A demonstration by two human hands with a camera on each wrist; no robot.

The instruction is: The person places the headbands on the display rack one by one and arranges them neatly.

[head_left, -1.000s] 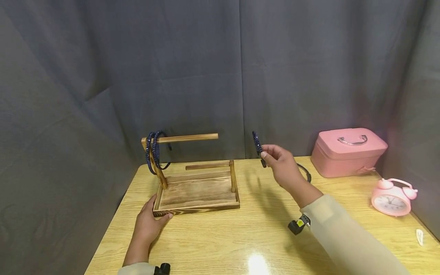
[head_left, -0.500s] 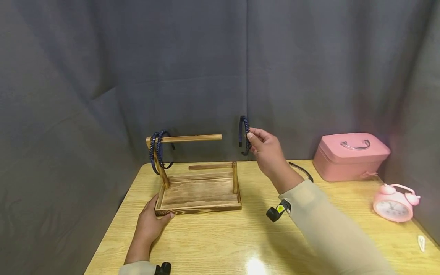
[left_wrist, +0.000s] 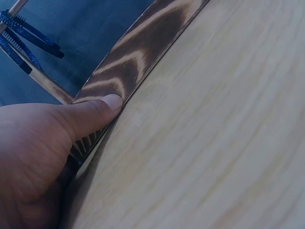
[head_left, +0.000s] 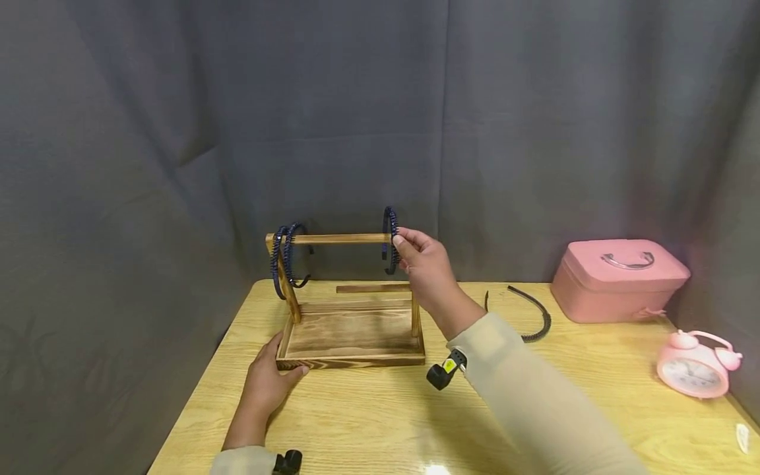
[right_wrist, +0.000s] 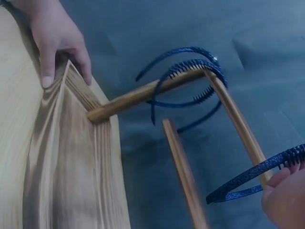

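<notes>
My right hand (head_left: 432,270) pinches a dark blue toothed headband (head_left: 394,221) between thumb and fingertips. That headband loops around the free right end of the upper bar (head_left: 341,239) of a wooden hanging rack. Two similar headbands (head_left: 276,264) hang at the bar's left end, by the slanted post (right_wrist: 238,121). At the front left corner of the rack's tray base (head_left: 368,361), my left hand (head_left: 265,382) holds on, its thumb along the front wall and its other fingers at the side. In the right wrist view the right fingers (right_wrist: 286,195) are partly cut off.
Behind the right forearm, a dark headband (head_left: 545,320) lies on the wooden table (head_left: 368,422). A pink case (head_left: 620,274), a pink alarm clock (head_left: 691,375) and a white hair clip (head_left: 742,438) are at the right. The rack's lower bar (head_left: 371,288) extends left from a short post.
My right hand has carried the headband leftward, from beyond the bar onto its free end. The left hand stays at the tray corner. The view has shifted slightly.
</notes>
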